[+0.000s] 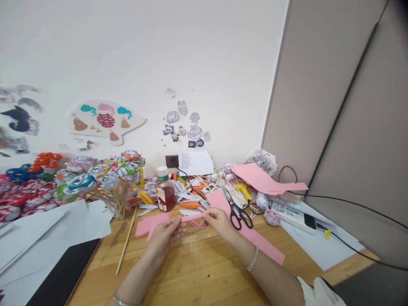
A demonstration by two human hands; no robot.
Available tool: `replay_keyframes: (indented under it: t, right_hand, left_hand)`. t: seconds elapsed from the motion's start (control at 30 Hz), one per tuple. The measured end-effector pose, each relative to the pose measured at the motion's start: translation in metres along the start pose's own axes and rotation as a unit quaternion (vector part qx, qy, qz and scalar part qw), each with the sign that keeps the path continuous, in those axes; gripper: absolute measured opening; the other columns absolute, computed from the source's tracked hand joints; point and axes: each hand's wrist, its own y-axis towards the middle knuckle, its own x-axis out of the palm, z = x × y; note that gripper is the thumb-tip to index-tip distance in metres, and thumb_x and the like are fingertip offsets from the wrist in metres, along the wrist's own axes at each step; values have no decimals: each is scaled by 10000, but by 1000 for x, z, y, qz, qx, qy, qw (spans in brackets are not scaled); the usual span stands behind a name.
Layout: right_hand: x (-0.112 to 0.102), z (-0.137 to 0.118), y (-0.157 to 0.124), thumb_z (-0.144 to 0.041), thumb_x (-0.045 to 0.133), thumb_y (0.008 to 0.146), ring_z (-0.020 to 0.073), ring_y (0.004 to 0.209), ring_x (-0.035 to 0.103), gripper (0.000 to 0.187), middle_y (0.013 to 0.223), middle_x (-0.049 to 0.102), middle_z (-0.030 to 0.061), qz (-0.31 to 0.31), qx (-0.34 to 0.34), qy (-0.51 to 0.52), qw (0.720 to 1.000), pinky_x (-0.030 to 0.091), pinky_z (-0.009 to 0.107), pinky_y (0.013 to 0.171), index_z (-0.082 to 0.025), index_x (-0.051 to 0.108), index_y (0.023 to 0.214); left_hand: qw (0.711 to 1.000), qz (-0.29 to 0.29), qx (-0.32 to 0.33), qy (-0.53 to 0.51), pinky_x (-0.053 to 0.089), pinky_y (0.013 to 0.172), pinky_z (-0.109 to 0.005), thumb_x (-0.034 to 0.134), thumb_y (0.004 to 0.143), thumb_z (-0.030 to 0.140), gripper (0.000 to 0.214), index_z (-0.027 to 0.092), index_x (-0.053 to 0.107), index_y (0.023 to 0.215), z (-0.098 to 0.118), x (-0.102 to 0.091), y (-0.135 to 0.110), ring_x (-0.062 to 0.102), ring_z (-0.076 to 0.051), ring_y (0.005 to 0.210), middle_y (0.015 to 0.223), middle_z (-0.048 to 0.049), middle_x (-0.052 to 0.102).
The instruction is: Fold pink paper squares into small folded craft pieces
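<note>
step: folding pink strip just above table | left hand pinches its left end, right hand its right end | scissors just beside right hand | need: even pull, aligned edges

— Scissors?
— Two o'clock of strip, on paper.
— Bottle?
— Eleven o'clock of strip, on table.
— Flowers?
— Ten o'clock, behind stick.
— Sheets?
— Nine o'clock, left of stick.
— Remote?
— Three o'clock, right of scissors, near partition.
</note>
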Motion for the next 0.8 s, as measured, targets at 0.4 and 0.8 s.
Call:
replay_keyframes:
  t: [0.4, 0.8]
  right_hand:
    - [1, 0, -2, -441, 544, 739, 124, 546, 568, 309, 594, 609, 20, 2, -9, -33, 999, 447, 246, 557, -139, 572, 679]
    - [6, -7, -6, -461, 584, 694, 110, 529, 548, 328, 635, 608, 29, -17, 59, 79, 995, 441, 243, 554, -134, 573, 683]
  left_hand:
    - [1000, 16, 10, 21, 498, 557, -197, 660, 657, 201, 101, 118, 606, 640, 0, -1, 1, 606, -101, 496, 576, -28, 666]
    - [992, 5, 74, 101, 458, 526, -239, 699, 486, 467, 361, 143, 567, 577, -1, 3, 2, 565, -119, 463, 511, 17, 619]
